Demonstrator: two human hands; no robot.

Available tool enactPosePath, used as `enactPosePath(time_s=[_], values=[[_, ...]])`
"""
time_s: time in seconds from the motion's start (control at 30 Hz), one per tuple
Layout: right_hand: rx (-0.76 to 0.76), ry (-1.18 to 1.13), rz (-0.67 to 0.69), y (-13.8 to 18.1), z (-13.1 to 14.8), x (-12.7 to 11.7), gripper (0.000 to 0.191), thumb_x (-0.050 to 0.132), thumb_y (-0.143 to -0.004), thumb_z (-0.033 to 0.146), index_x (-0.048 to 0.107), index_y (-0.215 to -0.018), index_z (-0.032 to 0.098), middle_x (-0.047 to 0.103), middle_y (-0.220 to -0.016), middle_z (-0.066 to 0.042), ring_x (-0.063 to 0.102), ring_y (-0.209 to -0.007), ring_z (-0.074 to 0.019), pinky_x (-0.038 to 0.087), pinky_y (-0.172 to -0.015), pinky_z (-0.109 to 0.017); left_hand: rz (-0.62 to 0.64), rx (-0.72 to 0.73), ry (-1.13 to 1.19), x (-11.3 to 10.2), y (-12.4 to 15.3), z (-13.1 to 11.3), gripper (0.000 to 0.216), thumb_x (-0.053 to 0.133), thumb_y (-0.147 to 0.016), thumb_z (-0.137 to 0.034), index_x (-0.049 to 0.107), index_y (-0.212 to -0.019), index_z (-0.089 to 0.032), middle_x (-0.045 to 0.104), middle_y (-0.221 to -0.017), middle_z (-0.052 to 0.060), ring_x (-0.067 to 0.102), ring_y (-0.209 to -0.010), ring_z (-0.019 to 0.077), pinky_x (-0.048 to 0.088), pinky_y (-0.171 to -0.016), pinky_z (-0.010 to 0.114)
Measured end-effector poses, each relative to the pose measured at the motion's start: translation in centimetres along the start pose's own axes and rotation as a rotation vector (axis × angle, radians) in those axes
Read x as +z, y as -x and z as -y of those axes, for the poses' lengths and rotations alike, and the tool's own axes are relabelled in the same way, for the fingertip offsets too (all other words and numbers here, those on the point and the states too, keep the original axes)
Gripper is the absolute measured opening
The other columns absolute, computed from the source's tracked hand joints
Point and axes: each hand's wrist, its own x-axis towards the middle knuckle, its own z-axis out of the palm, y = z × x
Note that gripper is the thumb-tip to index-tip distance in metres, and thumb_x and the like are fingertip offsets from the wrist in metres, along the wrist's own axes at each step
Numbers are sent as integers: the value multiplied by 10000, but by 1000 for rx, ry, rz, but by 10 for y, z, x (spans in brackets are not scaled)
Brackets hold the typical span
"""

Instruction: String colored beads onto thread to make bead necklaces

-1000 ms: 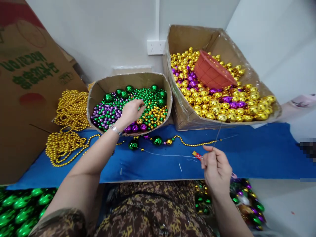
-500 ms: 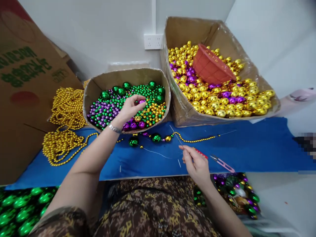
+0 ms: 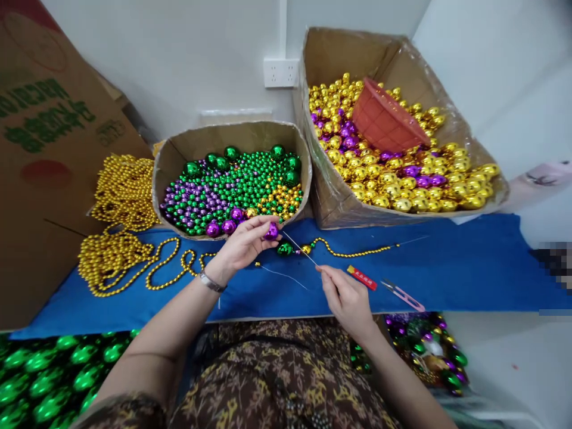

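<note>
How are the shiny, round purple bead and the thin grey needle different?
The shiny, round purple bead is a ball, while the thin grey needle is long and straight. The bead is much fatter than the needle. The left hand holds the bead; the right hand holds the needle. Both are gripped in fingers.

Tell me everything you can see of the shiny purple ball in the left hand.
The shiny purple ball is round and glossy, with a metallic-looking surface that catches bright highlights. The left hand pinches it at the fingertips, partly covering it. In the picture it shows near the front right rim of the brown cardboard box. The thin, straight grey needle points at it from the right; whether they touch is unclear. No hole can be made out.
</note>
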Motion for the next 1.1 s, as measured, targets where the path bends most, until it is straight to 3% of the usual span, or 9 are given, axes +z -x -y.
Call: enactPosePath(time_s=[0.33,0.67,0.87,1.1], values=[[-28,110,24,1,-5,1,222,469,-957,174,638,-1102,189,734,-885,-56,694,-743,-160,551,-718,-279,5,63,-106,4,5,2,286,771,-729,-218,669,-988,-154,692,-1008,67,638,-799,115,569,-696,233],[-136,361,61,4,-10,1,219,483,-954,169,664,-1075,145,687,-735,-41,634,-630,-144,486,-643,-263,60,191,-487,-1,6,4,388,781,-718,-234,668,-1082,-164,683,-1085,70,623,-918,137,512,-828,255],[-93,261,52,0,-6,10,231,458,-969,185,648,-1099,165,718,-807,-54,671,-707,-148,517,-717,-249,77,197,-454,7,6,14,361,796,-698,-241,652,-1018,-155,675,-1030,67,612,-899,139,506,-806,255],[-74,230,34,0,-8,12,217,461,-970,185,645,-1085,164,725,-825,-58,682,-713,-154,528,-712,-258,94,135,-312,9,8,14,344,726,-790,-259,667,-1118,-174,674,-1072,71,611,-861,103,512,-771,206]])
